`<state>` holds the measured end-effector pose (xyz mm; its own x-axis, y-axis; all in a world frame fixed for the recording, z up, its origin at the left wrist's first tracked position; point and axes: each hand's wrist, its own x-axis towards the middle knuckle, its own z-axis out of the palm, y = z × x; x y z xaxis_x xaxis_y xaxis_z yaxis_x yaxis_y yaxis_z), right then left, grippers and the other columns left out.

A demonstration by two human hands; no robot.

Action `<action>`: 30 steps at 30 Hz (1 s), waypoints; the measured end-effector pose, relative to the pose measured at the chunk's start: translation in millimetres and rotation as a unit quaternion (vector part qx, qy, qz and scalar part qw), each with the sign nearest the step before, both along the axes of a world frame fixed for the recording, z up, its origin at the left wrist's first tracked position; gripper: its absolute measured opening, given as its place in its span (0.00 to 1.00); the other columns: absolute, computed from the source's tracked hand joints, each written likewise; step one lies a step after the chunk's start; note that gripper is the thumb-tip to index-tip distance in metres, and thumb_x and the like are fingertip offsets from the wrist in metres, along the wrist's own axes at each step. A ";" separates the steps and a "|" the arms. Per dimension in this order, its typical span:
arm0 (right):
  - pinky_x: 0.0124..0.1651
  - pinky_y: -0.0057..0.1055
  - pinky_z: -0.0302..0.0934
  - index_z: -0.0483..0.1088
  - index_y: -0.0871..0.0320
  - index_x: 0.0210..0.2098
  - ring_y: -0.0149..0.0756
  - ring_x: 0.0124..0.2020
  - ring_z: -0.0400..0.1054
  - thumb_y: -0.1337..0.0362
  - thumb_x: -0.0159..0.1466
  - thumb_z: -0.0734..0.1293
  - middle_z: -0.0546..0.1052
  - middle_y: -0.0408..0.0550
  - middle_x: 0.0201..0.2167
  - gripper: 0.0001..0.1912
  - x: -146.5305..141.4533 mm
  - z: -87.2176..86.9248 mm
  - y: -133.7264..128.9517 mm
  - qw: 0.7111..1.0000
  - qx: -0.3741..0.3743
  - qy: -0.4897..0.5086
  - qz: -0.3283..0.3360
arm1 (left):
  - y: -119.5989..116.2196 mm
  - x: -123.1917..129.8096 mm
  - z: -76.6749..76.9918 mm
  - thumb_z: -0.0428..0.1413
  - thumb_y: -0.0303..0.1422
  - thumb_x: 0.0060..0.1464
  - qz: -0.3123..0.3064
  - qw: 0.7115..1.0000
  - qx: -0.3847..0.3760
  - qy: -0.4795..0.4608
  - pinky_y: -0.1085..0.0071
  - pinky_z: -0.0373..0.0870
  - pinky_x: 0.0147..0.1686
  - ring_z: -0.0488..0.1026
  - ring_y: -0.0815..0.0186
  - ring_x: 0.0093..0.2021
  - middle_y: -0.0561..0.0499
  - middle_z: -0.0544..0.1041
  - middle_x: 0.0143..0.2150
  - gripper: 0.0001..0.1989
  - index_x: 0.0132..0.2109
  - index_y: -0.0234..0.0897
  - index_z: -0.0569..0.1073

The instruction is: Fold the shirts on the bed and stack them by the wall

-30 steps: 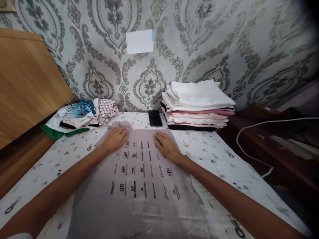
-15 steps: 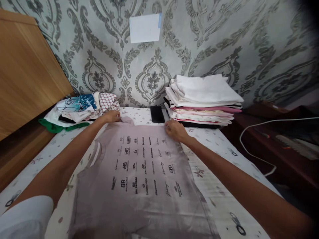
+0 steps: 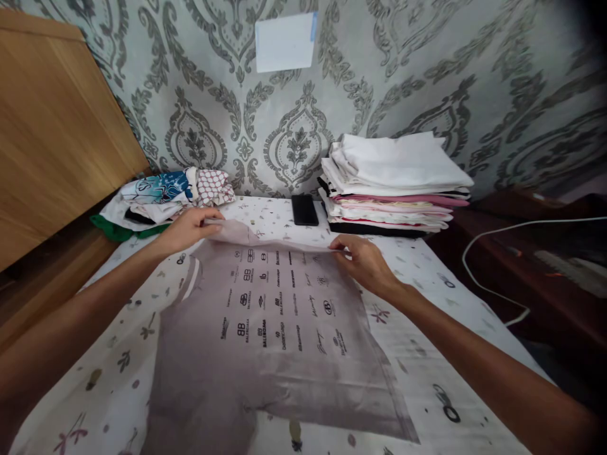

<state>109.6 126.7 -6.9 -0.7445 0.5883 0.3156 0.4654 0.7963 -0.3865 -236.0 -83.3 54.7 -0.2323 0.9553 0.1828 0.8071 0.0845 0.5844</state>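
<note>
A mauve-grey T-shirt with rows of black printed logos lies spread on the patterned bed sheet, its neckline towards the left. My left hand pinches the far edge near a sleeve. Farther right along that same edge, my right hand is closed on the fabric. Between the two hands the far edge is lifted slightly off the sheet, and a lighter strip of cloth shows there. The near left part of the shirt runs out of view at the bottom.
Behind my right hand stands a tall stack of folded clothes. A black phone lies beside it. Another pile of clothes sits at the back left, near a wooden panel. A white cable curves at the right.
Both hands have raised the far edge of the T-shirt and drawn it slightly nearer. The shirt's near right hem has come into view, and the camera view has shifted a little.
</note>
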 end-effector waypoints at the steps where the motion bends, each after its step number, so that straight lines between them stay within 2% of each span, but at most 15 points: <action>1: 0.44 0.35 0.62 0.73 0.55 0.35 0.42 0.38 0.71 0.70 0.59 0.62 0.79 0.49 0.36 0.09 5.1 -1.9 -6.6 1.000 0.019 -0.004 0.008 | -10.4 7.7 -2.8 0.55 0.42 0.55 -0.003 1.000 -0.006 0.007 0.71 0.62 0.33 0.70 0.64 0.33 0.51 0.77 0.35 0.14 0.41 0.37 0.76; 6: 0.50 0.40 0.61 0.75 0.56 0.38 0.46 0.43 0.72 0.70 0.64 0.60 0.80 0.53 0.39 0.12 22.3 -21.7 -26.5 0.994 0.074 -0.039 0.065 | -55.3 41.8 -29.3 0.50 0.41 0.62 -0.016 0.999 -0.022 0.036 0.71 0.68 0.35 0.76 0.62 0.38 0.49 0.81 0.43 0.14 0.45 0.40 0.76; 11: 0.49 0.39 0.60 0.75 0.57 0.40 0.46 0.44 0.72 0.70 0.66 0.58 0.80 0.54 0.40 0.14 26.8 -38.1 -26.1 0.988 0.114 -0.071 0.079 | -76.4 56.4 -50.9 0.47 0.36 0.63 -0.047 0.997 -0.029 0.056 0.70 0.70 0.40 0.77 0.62 0.42 0.50 0.81 0.45 0.13 0.44 0.41 0.75; 17: 0.48 0.38 0.59 0.75 0.58 0.39 0.45 0.43 0.71 0.72 0.65 0.59 0.79 0.54 0.38 0.13 25.7 -35.7 -20.1 0.984 0.147 -0.093 0.042 | -84.0 60.6 -51.1 0.47 0.34 0.65 -0.063 0.997 0.001 0.041 0.71 0.69 0.38 0.75 0.63 0.41 0.48 0.78 0.42 0.12 0.44 0.40 0.75; 22: 0.46 0.38 0.58 0.75 0.58 0.41 0.46 0.44 0.69 0.75 0.62 0.59 0.79 0.54 0.40 0.15 26.0 -38.0 -18.5 0.982 0.163 -0.097 0.022 | -91.7 58.7 -57.4 0.45 0.33 0.66 -0.116 0.990 -0.043 0.066 0.70 0.70 0.40 0.74 0.63 0.41 0.47 0.77 0.44 0.14 0.46 0.40 0.74; 27: 0.47 0.39 0.59 0.74 0.59 0.42 0.47 0.44 0.68 0.72 0.63 0.60 0.78 0.55 0.40 0.14 26.3 -39.3 -19.7 0.985 0.147 -0.096 -0.001 | -90.8 62.9 -64.3 0.49 0.36 0.63 -0.096 0.979 -0.066 0.166 0.66 0.70 0.42 0.74 0.58 0.45 0.45 0.76 0.47 0.16 0.56 0.40 0.69; 30: 0.48 0.38 0.59 0.75 0.59 0.41 0.46 0.45 0.69 0.73 0.63 0.59 0.78 0.55 0.40 0.14 28.7 -36.4 -19.7 0.984 0.132 -0.120 -0.009 | -86.4 70.8 -65.8 0.46 0.32 0.64 -0.116 0.959 -0.070 0.248 0.65 0.69 0.40 0.73 0.57 0.43 0.44 0.75 0.45 0.15 0.55 0.40 0.71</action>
<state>138.3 106.9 -43.3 -0.8065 0.5235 0.2748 0.5331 0.8448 -0.0451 -165.2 -169.7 -11.1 0.0712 0.9940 0.0827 0.9895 -0.0808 0.1196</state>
